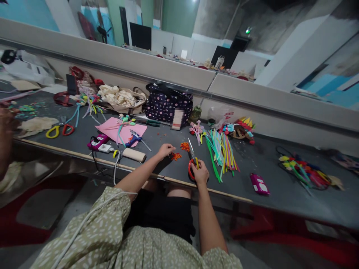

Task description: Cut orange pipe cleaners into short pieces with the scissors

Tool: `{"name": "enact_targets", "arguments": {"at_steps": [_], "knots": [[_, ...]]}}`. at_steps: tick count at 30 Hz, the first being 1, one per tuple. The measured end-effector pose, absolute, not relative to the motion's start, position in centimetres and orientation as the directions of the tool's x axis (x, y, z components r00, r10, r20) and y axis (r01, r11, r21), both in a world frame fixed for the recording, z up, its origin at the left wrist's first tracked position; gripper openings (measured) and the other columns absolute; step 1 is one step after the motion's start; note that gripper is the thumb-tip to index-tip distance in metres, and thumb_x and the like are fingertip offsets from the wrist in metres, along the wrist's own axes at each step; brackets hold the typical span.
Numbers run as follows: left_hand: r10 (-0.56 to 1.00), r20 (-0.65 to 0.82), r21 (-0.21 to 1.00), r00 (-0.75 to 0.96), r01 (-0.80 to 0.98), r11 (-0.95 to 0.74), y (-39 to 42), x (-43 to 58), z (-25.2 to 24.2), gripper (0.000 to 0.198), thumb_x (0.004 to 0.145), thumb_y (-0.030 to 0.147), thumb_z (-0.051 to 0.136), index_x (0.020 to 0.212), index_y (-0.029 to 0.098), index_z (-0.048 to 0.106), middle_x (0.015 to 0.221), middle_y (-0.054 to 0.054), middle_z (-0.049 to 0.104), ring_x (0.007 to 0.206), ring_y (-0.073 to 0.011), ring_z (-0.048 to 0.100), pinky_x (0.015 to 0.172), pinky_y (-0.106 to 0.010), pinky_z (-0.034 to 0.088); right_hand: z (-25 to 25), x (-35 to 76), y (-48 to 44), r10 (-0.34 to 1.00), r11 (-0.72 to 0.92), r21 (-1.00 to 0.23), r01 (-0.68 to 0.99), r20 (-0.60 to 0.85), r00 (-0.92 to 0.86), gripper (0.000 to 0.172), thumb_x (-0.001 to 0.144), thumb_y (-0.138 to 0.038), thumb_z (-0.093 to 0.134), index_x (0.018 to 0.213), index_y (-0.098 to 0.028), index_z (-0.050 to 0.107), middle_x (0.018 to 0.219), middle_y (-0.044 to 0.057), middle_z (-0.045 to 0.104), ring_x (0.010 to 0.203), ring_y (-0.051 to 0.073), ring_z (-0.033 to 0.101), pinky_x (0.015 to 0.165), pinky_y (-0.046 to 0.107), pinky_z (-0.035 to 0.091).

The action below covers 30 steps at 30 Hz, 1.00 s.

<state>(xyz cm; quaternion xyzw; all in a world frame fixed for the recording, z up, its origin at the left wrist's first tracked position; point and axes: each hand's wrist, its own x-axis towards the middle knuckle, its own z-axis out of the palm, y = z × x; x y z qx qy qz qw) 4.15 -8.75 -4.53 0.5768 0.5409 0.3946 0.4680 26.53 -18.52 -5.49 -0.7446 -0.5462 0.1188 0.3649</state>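
My right hand (pixel 201 173) grips a pair of scissors (pixel 192 161) by its red and yellow handles, the blades pointing away over the table. My left hand (pixel 165 150) is closed in a pinch above the tabletop; whatever is between the fingertips is too small to make out. Just below those fingertips lies a small pile of orange pieces (pixel 176 156). A second orange pile (pixel 184 146) rests beside the scissor blades. To the right of the scissors, a bundle of coloured pipe cleaners (pixel 223 153) is spread on the table.
A cardboard tube (pixel 134 155), a glue gun (pixel 133 138) on pink paper (pixel 112 129) and a purple device (pixel 98 142) with cables lie left. Another purple device (pixel 259 184) lies right. A dotted bag (pixel 168 104) stands behind. Another person's hand (pixel 5 123) shows far left.
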Motion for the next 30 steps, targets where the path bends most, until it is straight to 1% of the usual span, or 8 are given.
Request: {"name": "enact_targets", "arguments": {"at_steps": [5,9,13,18,20,23,27,30], "knots": [[0.996,-0.001,0.894,0.093,0.446,-0.040,-6.8,4.8,-4.2,0.014,0.063,0.021,0.066,0.074,0.014,0.063,0.061,0.001,0.058,0.051,-0.0080,0.049,0.050,-0.019,0.039,-5.3,26.5,-18.5,0.897,-0.130,-0.690,0.712,0.225,0.381,0.048,0.067,-0.059,0.057,0.102,-0.025,0.062,0.072,-0.002,0.067,0.070,0.016,0.062,0.062,0.023,0.037],[0.995,0.003,0.858,0.097,0.511,-0.053,-6.2,4.8,-3.7,0.010,0.067,0.022,0.063,0.072,0.014,0.066,0.060,-0.001,0.061,0.054,-0.0104,0.052,0.055,-0.021,0.042,-5.4,26.5,-18.5,0.896,-0.112,-0.704,0.702,0.234,0.377,0.048,0.068,-0.059,0.057,0.101,-0.025,0.062,0.070,-0.002,0.067,0.068,0.017,0.061,0.061,0.024,0.037],[0.993,0.016,0.796,0.113,0.600,-0.081,-5.8,4.6,-2.5,0.011,0.061,0.017,0.065,0.071,0.016,0.068,0.068,-0.001,0.065,0.065,-0.0124,0.056,0.062,-0.021,0.042,-5.5,26.5,-18.5,0.885,-0.108,-0.724,0.681,0.241,0.397,0.049,0.068,-0.060,0.055,0.101,-0.023,0.062,0.072,-0.001,0.068,0.067,0.017,0.061,0.060,0.024,0.038],[0.984,0.011,0.721,0.180,0.680,-0.133,-4.9,5.2,-1.3,0.009,0.064,0.024,0.064,0.060,0.017,0.065,0.059,-0.002,0.061,0.062,-0.0146,0.055,0.062,-0.022,0.041,-5.6,26.5,-18.4,0.881,-0.107,-0.741,0.662,0.238,0.409,0.052,0.068,-0.061,0.054,0.102,-0.023,0.062,0.072,0.000,0.068,0.068,0.017,0.062,0.060,0.024,0.039],[0.976,0.036,0.706,0.216,0.686,-0.178,-4.7,5.3,-1.0,0.003,0.061,0.020,0.065,0.064,0.018,0.066,0.064,-0.002,0.063,0.066,-0.0145,0.056,0.063,-0.021,0.040,-5.5,26.5,-18.4,0.879,-0.109,-0.742,0.661,0.238,0.413,0.052,0.068,-0.061,0.055,0.102,-0.023,0.062,0.073,0.000,0.068,0.068,0.016,0.062,0.061,0.024,0.039],[0.961,0.069,0.694,0.267,0.680,-0.238,-4.7,5.0,-0.7,0.013,0.058,0.014,0.065,0.070,0.019,0.067,0.070,-0.001,0.064,0.066,-0.0140,0.055,0.062,-0.021,0.039,-5.4,26.5,-18.4,0.874,-0.115,-0.742,0.660,0.240,0.423,0.051,0.068,-0.060,0.055,0.101,-0.023,0.062,0.075,0.000,0.069,0.068,0.017,0.062,0.061,0.024,0.040],[0.960,0.095,0.680,0.265,0.687,-0.257,-5.7,3.4,-0.2,0.005,0.068,0.022,0.062,0.067,0.018,0.065,0.064,-0.002,0.060,0.061,-0.0137,0.051,0.059,-0.023,0.035,-5.5,26.6,-18.4,0.872,-0.120,-0.741,0.661,0.239,0.427,0.052,0.067,-0.061,0.056,0.101,-0.022,0.062,0.074,0.000,0.069,0.066,0.017,0.061,0.061,0.025,0.040],[0.956,0.137,0.675,0.259,0.682,-0.281,-7.4,1.3,0.2,0.025,0.075,0.035,0.058,0.057,0.017,0.060,0.052,0.001,0.051,0.052,-0.0117,0.043,0.054,-0.023,0.031,-5.8,26.6,-18.3,0.874,-0.120,-0.735,0.668,0.241,0.422,0.053,0.067,-0.061,0.056,0.101,-0.022,0.062,0.072,0.001,0.068,0.067,0.017,0.061,0.061,0.024,0.039]]}}
